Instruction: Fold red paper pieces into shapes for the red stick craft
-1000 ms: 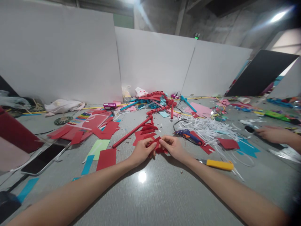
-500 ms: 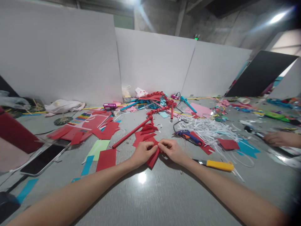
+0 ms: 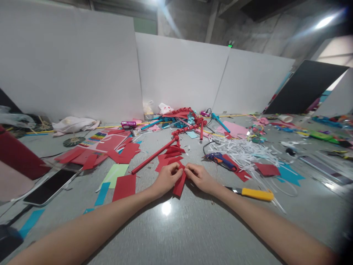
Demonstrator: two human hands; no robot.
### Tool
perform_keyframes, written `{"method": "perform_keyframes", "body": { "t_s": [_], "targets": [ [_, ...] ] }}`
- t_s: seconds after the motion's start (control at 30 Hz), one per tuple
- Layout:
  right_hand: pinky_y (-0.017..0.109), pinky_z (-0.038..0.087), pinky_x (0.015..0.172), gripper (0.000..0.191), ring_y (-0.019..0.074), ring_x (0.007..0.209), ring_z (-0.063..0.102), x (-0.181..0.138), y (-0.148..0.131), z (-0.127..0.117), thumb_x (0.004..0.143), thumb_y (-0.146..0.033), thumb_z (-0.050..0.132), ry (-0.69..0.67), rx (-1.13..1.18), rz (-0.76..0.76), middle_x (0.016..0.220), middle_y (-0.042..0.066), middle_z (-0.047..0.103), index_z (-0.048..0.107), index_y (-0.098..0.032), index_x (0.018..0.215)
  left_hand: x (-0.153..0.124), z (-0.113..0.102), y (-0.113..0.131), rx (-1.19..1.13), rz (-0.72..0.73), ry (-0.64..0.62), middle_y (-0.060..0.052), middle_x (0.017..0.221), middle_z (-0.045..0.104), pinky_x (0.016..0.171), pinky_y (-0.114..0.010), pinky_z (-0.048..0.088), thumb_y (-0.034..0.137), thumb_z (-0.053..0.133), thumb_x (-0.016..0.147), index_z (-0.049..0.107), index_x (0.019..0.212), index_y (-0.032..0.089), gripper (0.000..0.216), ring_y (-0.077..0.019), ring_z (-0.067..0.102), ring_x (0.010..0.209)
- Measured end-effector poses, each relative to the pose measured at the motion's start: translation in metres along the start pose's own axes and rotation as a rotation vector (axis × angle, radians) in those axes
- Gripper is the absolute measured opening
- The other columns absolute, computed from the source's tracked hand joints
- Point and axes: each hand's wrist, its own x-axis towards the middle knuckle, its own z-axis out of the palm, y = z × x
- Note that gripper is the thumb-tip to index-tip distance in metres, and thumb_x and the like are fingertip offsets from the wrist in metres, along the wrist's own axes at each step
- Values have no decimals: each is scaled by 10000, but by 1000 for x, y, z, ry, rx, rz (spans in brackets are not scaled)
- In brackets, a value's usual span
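My left hand (image 3: 166, 178) and my right hand (image 3: 200, 178) meet at the middle of the table, both pinching a folded strip of red paper (image 3: 179, 187). The strip's near end points down toward me; my fingers cover its upper part. Just beyond lie several folded red paper pieces (image 3: 174, 150). A rolled red paper tube (image 3: 154, 155) slants away to the left, its far end at a twisted red paper chain (image 3: 187, 127). Right of my right hand rests a blue glue gun (image 3: 220, 160). Beside my right forearm is a knife with a yellow handle (image 3: 257, 194).
Shredded white paper strips (image 3: 242, 150) lie at the right, near another phone (image 3: 325, 169). On the left are a dark-screened phone (image 3: 53, 186), red paper sheets (image 3: 124, 187) and a light green sheet (image 3: 115, 175). White panels (image 3: 182, 70) stand along the back.
Another person's hand at the right has left the view, uncovering a phone there. My hands have barely shifted; the near end of the red strip has swung slightly right.
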Motion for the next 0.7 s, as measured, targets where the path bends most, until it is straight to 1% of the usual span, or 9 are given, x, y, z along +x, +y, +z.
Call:
{"method": "perform_keyframes", "body": {
  "t_s": [0.1, 0.23, 0.3, 0.37, 0.47, 0.53, 0.6, 0.7],
  "targets": [
    [270, 350, 644, 363, 152, 662, 459, 0, 1, 0, 1044, -443, 457, -2, -1, -4, 704, -18, 505, 547, -200, 790, 0, 1, -1, -69, -13, 6, 26, 728, 558, 612, -228, 371, 373, 575, 932, 536, 805, 180, 234, -119, 503, 654],
    [270, 339, 635, 358, 147, 655, 441, 0, 1, 0, 1041, -434, 463, -4, 34, 17, 695, -24, 484, 533, -198, 781, 0, -1, 0, -72, 31, 51, -14, 839, 642, 715, -258, 453, 344, 591, 936, 599, 904, 177, 170, -152, 601, 768],
    [268, 336, 633, 364, 145, 655, 435, 0, 0, 0, 1038, -435, 469, -10, 64, 29, 692, -27, 477, 520, -197, 768, 0, -2, 3, -59, 49, 93, -36, 923, 672, 749, -273, 473, 326, 604, 932, 621, 970, 181, 151, -161, 625, 806],
    [266, 333, 628, 376, 142, 654, 430, 0, -1, -1, 1033, -444, 477, -12, 92, 41, 689, -29, 468, 506, -196, 752, -1, -4, 6, -42, 52, 122, -48, 975, 686, 741, -274, 479, 318, 614, 926, 633, 1008, 185, 158, -156, 627, 787],
    [264, 330, 622, 390, 140, 650, 425, 0, -1, -1, 1029, -462, 484, -14, 112, 58, 683, -31, 465, 506, -194, 746, -2, -5, 9, -10, 25, 137, -42, 897, 688, 665, -257, 459, 334, 633, 914, 651, 981, 180, 169, -147, 599, 705],
    [265, 331, 622, 400, 139, 645, 424, -1, -1, -2, 1027, -473, 487, -18, 120, 64, 678, -31, 465, 506, -194, 740, -3, -6, 9, 7, 10, 143, -41, 851, 684, 635, -250, 448, 346, 647, 904, 660, 945, 175, 176, -150, 595, 690],
    [265, 333, 624, 405, 138, 641, 424, -1, -1, -2, 1026, -479, 489, -18, 138, 69, 675, -32, 463, 503, -194, 737, -3, -6, 9, 7, 20, 138, -48, 869, 690, 636, -250, 455, 342, 649, 902, 661, 929, 175, 169, -155, 606, 707],
    [264, 336, 622, 402, 138, 639, 429, -1, 0, -2, 1025, -483, 491, -16, 164, 81, 676, -31, 466, 515, -194, 747, -3, -5, 9, 11, 54, 119, -54, 908, 694, 677, -261, 480, 313, 628, 915, 656, 919, 179, 137, -159, 626, 745]
  ]
}}
